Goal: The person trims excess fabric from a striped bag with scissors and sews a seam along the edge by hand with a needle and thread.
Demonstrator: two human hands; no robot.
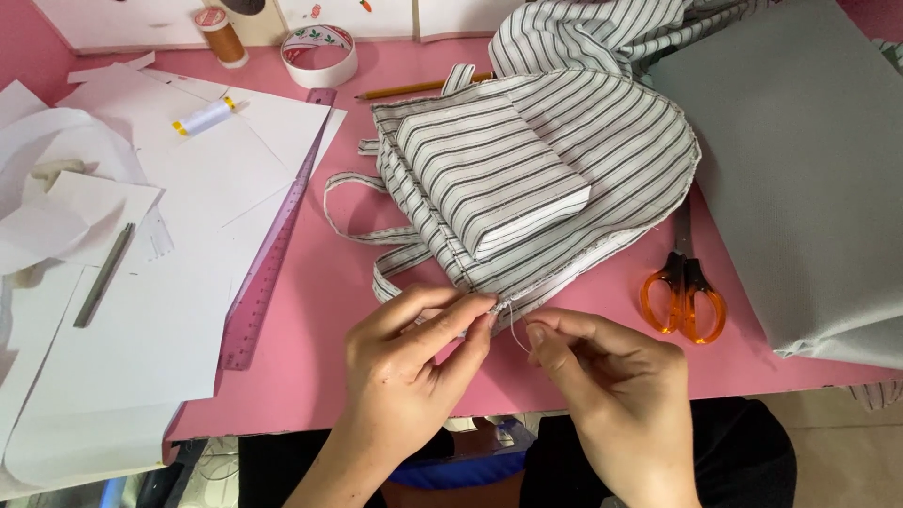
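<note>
A pink table (pixel 310 310) fills the view, evenly lit — no hard shadows. Left of the grip, white paper sheets (pixel 160 329) overlap across it; right of it lies grey fabric (pixel 809 160). Below the near edge — a strip of pale floor (pixel 837 452).

Scissors (pixel 684 293) right of bag (pixel 527 179)

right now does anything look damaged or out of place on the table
Nothing looks damaged. The striped fabric bag has a raw edge where the left hand pinches it, the right hand holding thread. Papers lie strewn and overlapping at left.
</note>
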